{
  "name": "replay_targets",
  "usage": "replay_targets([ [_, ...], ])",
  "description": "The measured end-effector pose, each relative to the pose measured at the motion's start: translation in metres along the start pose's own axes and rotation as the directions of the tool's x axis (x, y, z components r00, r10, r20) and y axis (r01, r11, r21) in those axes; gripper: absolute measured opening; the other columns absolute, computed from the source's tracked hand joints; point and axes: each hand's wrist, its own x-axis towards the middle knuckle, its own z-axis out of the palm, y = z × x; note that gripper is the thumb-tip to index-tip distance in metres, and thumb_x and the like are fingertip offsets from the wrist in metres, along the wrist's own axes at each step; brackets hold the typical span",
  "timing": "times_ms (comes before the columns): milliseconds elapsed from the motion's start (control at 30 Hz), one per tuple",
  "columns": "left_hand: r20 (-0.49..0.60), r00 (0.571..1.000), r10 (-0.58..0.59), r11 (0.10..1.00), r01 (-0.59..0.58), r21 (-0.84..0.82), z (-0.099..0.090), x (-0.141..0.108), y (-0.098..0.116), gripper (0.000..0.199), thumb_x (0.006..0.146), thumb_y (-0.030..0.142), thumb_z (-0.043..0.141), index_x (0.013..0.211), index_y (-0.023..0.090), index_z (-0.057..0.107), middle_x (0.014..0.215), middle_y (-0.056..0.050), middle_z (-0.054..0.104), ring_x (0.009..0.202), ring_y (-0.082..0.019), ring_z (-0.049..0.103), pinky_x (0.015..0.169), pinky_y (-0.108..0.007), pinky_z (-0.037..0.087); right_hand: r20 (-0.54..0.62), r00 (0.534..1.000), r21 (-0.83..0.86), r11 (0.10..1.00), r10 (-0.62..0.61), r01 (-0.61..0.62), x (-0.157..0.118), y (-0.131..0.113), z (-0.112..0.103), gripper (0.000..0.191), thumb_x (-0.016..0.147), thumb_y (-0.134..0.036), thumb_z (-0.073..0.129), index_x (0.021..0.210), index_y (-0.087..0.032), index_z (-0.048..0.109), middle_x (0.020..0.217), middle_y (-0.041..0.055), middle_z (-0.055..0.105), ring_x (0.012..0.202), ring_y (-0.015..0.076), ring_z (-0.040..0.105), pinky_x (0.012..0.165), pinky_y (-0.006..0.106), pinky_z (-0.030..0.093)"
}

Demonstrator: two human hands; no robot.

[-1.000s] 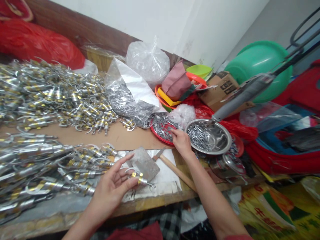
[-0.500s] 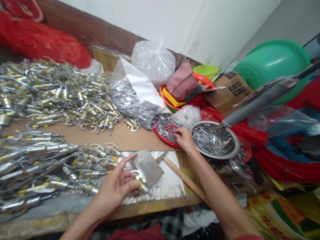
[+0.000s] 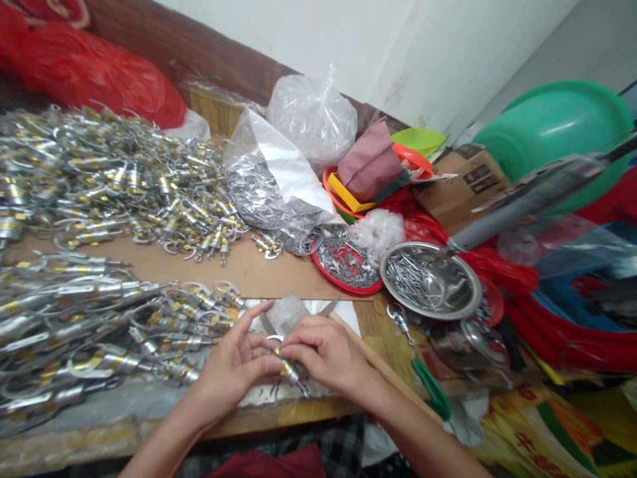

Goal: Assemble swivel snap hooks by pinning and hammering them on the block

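Left hand (image 3: 233,368), right hand (image 3: 326,352), hook (image 3: 287,372) between

Two hands (image 3: 239,368) (image 3: 326,352), one red tray (image 3: 347,284), one steel bowl (image 3: 430,280), two green basins (image 3: 552,129) (image 3: 419,139), hooks (image 3: 114,192) too many to count.

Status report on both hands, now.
Left hand and right hand both pinch one small metal clasp over the white sheet. Clasp piles left, nothing between the hands.
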Motion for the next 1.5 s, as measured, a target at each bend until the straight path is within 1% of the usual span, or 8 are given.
replay_targets([
  [267,-0.004,1.000,-0.008,1.000,0.008,-0.003,0.001,0.000,0.002,0.082,0.059,0.007,0.068,0.127,0.020,0.025,0.067,0.001,0.065,0.061,-0.016,0.062,0.062,-0.031,0.052,-0.252,0.967,0.052,0.998,-0.026,0.040,-0.007,0.006,0.014,0.017,0.079,-0.023,0.055,0.088,-0.022,0.069,0.070,0.0015,0.059,0.067,0.0126,0.055,0.060,0.023,0.043],
  [433,-0.035,0.999,-0.027,1.000,0.027,0.003,0.001,-0.001,0.002,0.082,0.057,0.007,0.068,0.126,0.022,0.027,0.066,0.004,0.061,0.059,-0.016,0.062,0.062,-0.034,0.053,-0.489,0.861,-0.088,0.974,0.141,-0.210,-0.038,0.039,-0.015,0.023,0.081,-0.026,0.051,0.101,-0.020,0.059,0.091,0.0061,0.060,0.086,0.0179,0.056,0.076,0.030,0.044],
  [667,-0.042,0.999,-0.034,0.998,0.036,0.045,-0.003,0.003,0.002,0.085,0.055,0.008,0.070,0.127,0.024,0.027,0.067,0.004,0.060,0.061,-0.016,0.063,0.063,-0.034,0.053,-0.253,0.911,-0.371,0.837,0.326,-0.402,-0.079,0.070,-0.027,0.020,0.082,-0.027,0.046,0.096,-0.017,0.056,0.084,0.0063,0.060,0.077,0.0195,0.059,0.067,0.031,0.048],
  [867,-0.038,0.999,-0.019,0.999,0.021,0.043,-0.003,0.001,0.000,0.083,0.058,0.009,0.069,0.127,0.025,0.027,0.066,0.005,0.061,0.059,-0.015,0.062,0.063,-0.032,0.052,-0.374,0.925,-0.277,0.960,-0.074,-0.035,-0.078,0.016,-0.036,0.039,0.082,-0.012,0.047,0.119,-0.022,0.045,0.102,0.0068,0.058,0.092,0.0159,0.058,0.076,0.025,0.047],
  [967,-0.060,0.998,-0.019,0.999,0.021,0.045,0.000,0.001,0.001,0.085,0.056,0.010,0.070,0.128,0.024,0.027,0.065,0.005,0.062,0.057,-0.015,0.062,0.061,-0.031,0.052,-0.270,0.940,-0.360,0.927,-0.207,0.101,-0.079,0.001,-0.035,0.053,0.081,-0.005,0.045,0.128,-0.027,0.037,0.103,0.0062,0.060,0.089,0.0158,0.059,0.072,0.025,0.048],
  [1067,-0.088,0.996,-0.018,0.999,0.021,0.039,0.002,0.000,0.002,0.086,0.055,0.010,0.071,0.128,0.022,0.027,0.063,0.005,0.062,0.054,-0.014,0.062,0.060,-0.031,0.052,-0.112,0.986,-0.426,0.902,-0.126,0.067,-0.080,-0.002,-0.029,0.053,0.081,-0.005,0.040,0.129,-0.028,0.036,0.098,0.0059,0.062,0.083,0.0171,0.060,0.067,0.027,0.050],
  [1367,-0.131,0.991,-0.024,0.998,0.031,0.056,0.005,-0.003,0.003,0.082,0.056,0.014,0.071,0.126,0.024,0.029,0.062,0.005,0.063,0.056,-0.017,0.063,0.060,-0.035,0.053,-0.295,0.955,-0.240,0.966,0.025,-0.099,-0.086,0.026,-0.019,0.038,0.083,-0.015,0.044,0.120,-0.022,0.050,0.097,0.0067,0.064,0.083,0.0159,0.061,0.071,0.026,0.050],
  [1500,-0.169,0.985,0.024,0.967,0.020,0.252,0.002,-0.005,0.004,0.040,0.057,0.018,0.070,0.095,0.017,0.060,0.066,0.000,0.068,0.063,-0.018,0.064,0.066,-0.031,0.051,-0.326,0.919,-0.217,0.929,0.220,-0.300,-0.077,0.063,-0.025,0.031,0.082,-0.026,0.050,0.111,-0.016,0.057,0.090,0.0073,0.066,0.079,0.0164,0.063,0.069,0.027,0.051],
])
